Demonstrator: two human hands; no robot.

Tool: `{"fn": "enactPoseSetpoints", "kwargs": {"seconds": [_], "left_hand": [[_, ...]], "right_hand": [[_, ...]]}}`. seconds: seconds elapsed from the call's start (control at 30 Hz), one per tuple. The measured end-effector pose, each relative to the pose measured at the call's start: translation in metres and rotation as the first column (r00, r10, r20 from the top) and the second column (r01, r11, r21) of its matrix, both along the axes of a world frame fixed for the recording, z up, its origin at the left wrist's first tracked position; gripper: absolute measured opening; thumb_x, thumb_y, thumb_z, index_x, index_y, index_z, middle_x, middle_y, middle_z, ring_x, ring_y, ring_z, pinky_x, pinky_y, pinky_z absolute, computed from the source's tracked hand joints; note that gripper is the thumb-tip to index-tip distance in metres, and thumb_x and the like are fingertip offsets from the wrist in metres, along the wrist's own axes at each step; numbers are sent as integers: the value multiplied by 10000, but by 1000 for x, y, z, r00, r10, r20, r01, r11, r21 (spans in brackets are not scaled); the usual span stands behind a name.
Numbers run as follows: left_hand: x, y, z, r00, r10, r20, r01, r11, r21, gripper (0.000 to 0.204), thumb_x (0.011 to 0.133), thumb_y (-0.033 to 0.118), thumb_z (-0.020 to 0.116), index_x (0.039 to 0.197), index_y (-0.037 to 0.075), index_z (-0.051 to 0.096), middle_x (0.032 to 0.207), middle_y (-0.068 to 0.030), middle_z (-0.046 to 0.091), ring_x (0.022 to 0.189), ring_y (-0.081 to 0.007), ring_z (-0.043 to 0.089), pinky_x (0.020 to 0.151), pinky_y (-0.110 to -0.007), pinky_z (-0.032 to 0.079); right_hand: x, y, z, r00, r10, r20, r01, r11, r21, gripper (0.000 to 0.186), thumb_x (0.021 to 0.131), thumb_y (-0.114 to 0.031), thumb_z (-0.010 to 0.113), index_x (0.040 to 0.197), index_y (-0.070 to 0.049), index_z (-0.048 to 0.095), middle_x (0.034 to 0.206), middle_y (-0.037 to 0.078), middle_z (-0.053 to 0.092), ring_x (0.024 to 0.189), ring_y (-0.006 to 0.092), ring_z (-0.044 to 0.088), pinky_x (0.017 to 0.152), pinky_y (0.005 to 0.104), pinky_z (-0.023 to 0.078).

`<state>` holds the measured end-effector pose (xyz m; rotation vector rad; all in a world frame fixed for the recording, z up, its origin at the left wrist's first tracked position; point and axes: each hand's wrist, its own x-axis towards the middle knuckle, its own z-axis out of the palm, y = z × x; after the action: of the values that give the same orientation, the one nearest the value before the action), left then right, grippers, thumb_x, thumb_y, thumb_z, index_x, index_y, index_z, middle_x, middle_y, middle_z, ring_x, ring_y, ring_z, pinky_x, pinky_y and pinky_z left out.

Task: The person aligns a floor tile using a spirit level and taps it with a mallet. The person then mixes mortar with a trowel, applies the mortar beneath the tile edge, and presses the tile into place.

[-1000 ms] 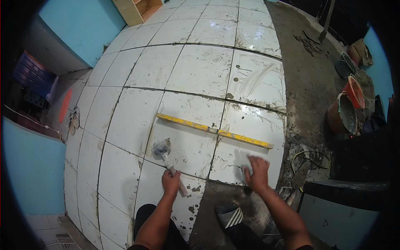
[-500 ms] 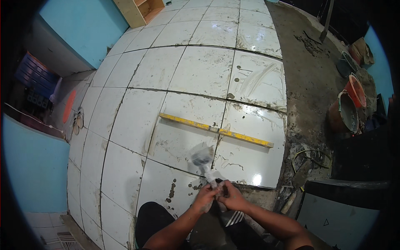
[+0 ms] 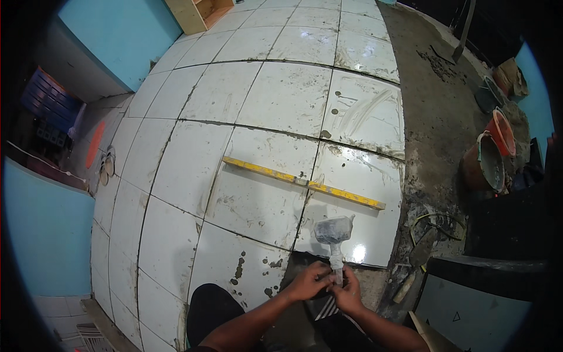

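Observation:
Both hands are low in the middle of the view on a mallet with a grey, dirty head (image 3: 333,229) and a pale handle. My right hand (image 3: 347,291) is closed round the handle. My left hand (image 3: 311,281) is closed at the handle from the left, its fingertips partly hidden. The mallet head is over the near right white tile (image 3: 366,229), beside the dark bare gap (image 3: 299,317) at the tile edge. A yellow spirit level (image 3: 261,167) lies across two tiles just beyond.
Rough cement (image 3: 422,117) runs along the right, with orange buckets (image 3: 502,126), a trowel (image 3: 421,252) and a dark raised block (image 3: 487,287). A wooden cabinet (image 3: 196,14) stands at the back left. Sandals (image 3: 107,167) lie beside the tiles near blue walls (image 3: 47,234).
The mallet has moved right from over the middle tile to the right tile. My right hand has come from the tile onto the handle, joining my left hand.

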<state>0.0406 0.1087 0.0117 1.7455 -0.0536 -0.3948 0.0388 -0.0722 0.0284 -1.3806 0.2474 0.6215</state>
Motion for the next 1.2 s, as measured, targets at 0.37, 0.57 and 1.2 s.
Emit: {"fn": "enactPoseSetpoints", "kwargs": {"seconds": [0.37,0.57,1.2], "left_hand": [[40,96,-54,894,-290,343,-72,660,747,742,898,548,703,1468,103,536,1519,-177,467,1485,-381,339,1168,-536,344],[50,89,-55,881,-363,303,-29,599,800,701,907,560,678,1490,198,534,1565,-98,455,1506,-360,320,1194,-530,309],[54,89,-53,894,-341,290,-16,621,783,675,855,481,753,1443,198,579,1550,-69,488,1499,-348,342,1178,-532,320]], "right_hand": [[182,-21,45,818,103,565,280,788,-549,348,1028,-225,627,1277,13,674,793,135,674,684,183,665,667,341,534],[283,-12,15,789,378,485,236,542,-807,318,1007,-233,631,1253,-36,678,1039,203,715,961,410,682,846,466,529],[318,21,-10,748,530,400,197,398,-896,234,1030,-247,553,1168,-97,669,1064,175,705,1004,407,669,862,506,529]]}}
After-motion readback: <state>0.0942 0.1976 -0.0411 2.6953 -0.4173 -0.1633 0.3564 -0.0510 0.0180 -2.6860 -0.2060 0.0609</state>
